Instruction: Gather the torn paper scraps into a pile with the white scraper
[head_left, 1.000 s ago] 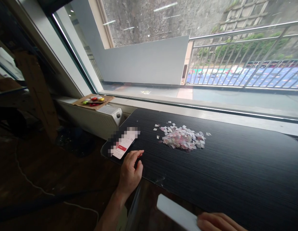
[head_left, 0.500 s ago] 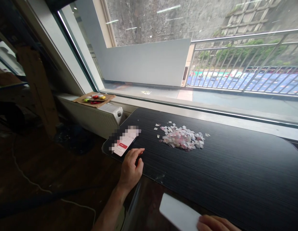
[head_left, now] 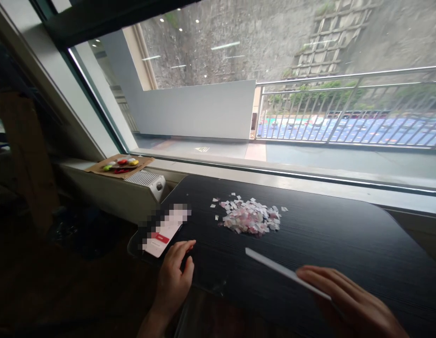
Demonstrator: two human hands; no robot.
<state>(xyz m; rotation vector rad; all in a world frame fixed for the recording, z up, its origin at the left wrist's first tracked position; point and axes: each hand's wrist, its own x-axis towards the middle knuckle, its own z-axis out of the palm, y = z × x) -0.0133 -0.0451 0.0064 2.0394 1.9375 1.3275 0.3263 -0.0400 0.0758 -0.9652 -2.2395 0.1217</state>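
Observation:
My right hand grips a thin, flat white piece, seen nearly edge-on and slanted over the dark table; its exact kind is unclear. Its far end points toward a heap of small square paper-like scraps, pale white and pink, apart from it. A few scraps lie loose around the heap. My left hand rests at the table's near left edge, fingers loosely bent and thumb apart, holding nothing. Just beyond it lies a phone with a lit screen, partly blurred out by blocks.
Left of the table, a radiator carries a brown cardboard sheet with small colourful items. A window sill runs along the back. Behind the glass stands a metal railing. The floor at left is dark.
My right hand has raised the white piece from below the table's front edge and turned it edge-on above the tabletop. My left hand keeps its place near the phone. The view has shifted.

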